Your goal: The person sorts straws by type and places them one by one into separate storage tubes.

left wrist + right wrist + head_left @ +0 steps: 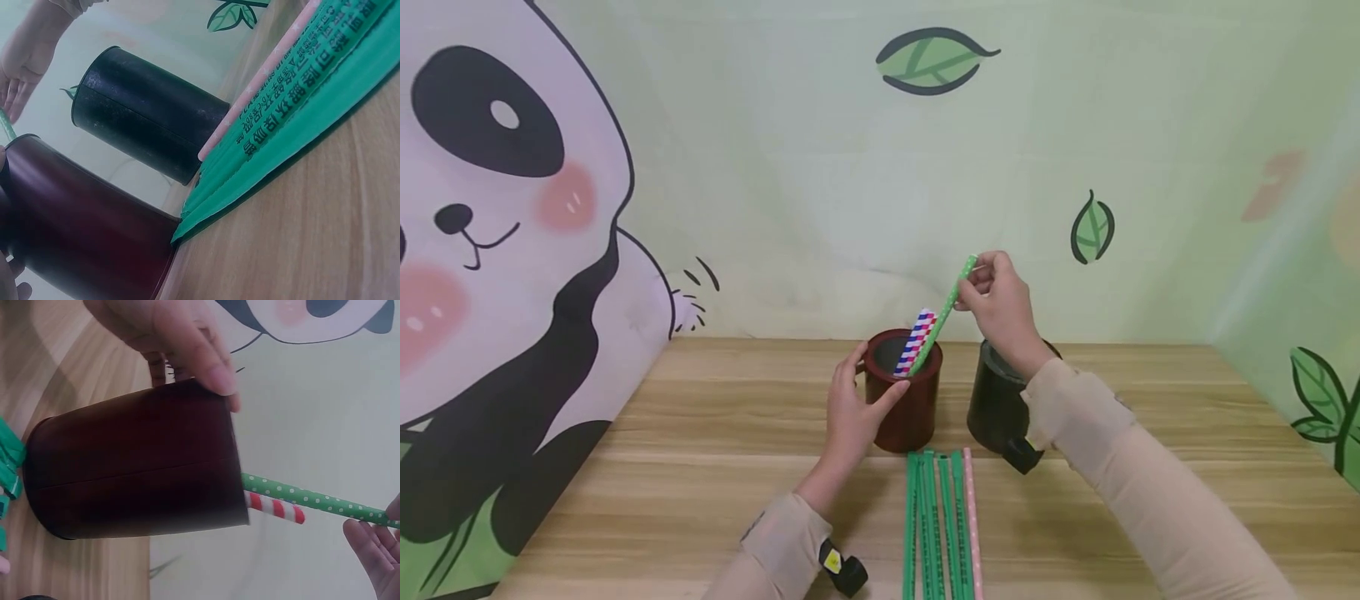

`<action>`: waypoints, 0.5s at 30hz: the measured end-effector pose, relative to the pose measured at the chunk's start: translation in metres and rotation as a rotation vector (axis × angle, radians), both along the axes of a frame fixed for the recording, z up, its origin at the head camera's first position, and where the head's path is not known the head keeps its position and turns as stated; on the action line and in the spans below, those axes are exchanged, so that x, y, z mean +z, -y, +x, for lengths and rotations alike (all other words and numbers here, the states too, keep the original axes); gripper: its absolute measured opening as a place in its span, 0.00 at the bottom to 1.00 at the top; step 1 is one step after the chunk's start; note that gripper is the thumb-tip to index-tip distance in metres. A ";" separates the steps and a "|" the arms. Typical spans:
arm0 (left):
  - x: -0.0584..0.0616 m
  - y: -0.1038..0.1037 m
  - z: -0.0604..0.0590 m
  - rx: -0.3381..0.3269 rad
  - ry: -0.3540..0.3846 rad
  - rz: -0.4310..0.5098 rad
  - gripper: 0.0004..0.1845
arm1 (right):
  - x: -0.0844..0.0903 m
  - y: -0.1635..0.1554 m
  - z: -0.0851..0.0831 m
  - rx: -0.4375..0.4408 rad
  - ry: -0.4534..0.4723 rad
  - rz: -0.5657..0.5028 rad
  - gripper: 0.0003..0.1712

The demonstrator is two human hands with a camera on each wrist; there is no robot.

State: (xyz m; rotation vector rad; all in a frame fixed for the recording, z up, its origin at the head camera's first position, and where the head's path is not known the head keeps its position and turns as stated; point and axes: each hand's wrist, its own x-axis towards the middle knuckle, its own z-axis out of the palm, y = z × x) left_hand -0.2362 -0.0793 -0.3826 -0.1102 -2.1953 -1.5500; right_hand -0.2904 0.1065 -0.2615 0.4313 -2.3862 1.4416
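A dotted straw goes into the dark red cup.

The left hand curls its fingers round the dark red cup, steadying it, while the right hand pinches the green dotted straw by its top, its lower end inside the rim beside a striped straw. Wrapped green straws on the desk, nearer than the fingers, carry print too blurred to read.

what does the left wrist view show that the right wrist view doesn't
Only the left wrist view shows the black cup and the pink straw lying beside the green wrapped straws. Only the right wrist view shows the red-striped straw sticking out of the brown cup and the left hand gripping that cup. Both show the brown cup, the green dotted straw and the right hand pinching it.
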 end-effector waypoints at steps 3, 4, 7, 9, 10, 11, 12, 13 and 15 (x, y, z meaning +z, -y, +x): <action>-0.001 0.000 0.000 0.000 0.000 -0.005 0.42 | -0.006 0.002 -0.001 0.006 0.021 0.019 0.19; -0.001 0.000 0.000 0.000 0.001 -0.008 0.42 | -0.008 0.002 -0.001 0.007 0.029 0.026 0.19; -0.002 0.000 -0.001 -0.003 0.015 -0.006 0.43 | -0.013 0.004 -0.003 0.004 0.059 0.044 0.19; -0.002 0.000 -0.001 -0.004 0.024 -0.002 0.43 | -0.016 0.006 -0.003 0.010 0.073 0.044 0.19; -0.002 0.000 -0.001 -0.006 0.026 -0.003 0.43 | -0.017 0.007 -0.004 0.014 0.079 0.045 0.20; -0.001 0.000 -0.001 -0.006 0.030 0.000 0.43 | -0.019 0.007 -0.005 0.018 0.086 0.046 0.20; -0.001 0.000 -0.001 -0.006 0.030 0.002 0.43 | -0.020 0.008 -0.005 0.023 0.093 0.049 0.20; -0.001 0.000 -0.001 -0.007 0.030 0.004 0.43 | -0.022 0.009 -0.006 0.026 0.100 0.054 0.21; -0.001 0.000 -0.001 -0.009 0.028 0.006 0.43 | -0.025 0.011 -0.006 0.030 0.113 0.072 0.21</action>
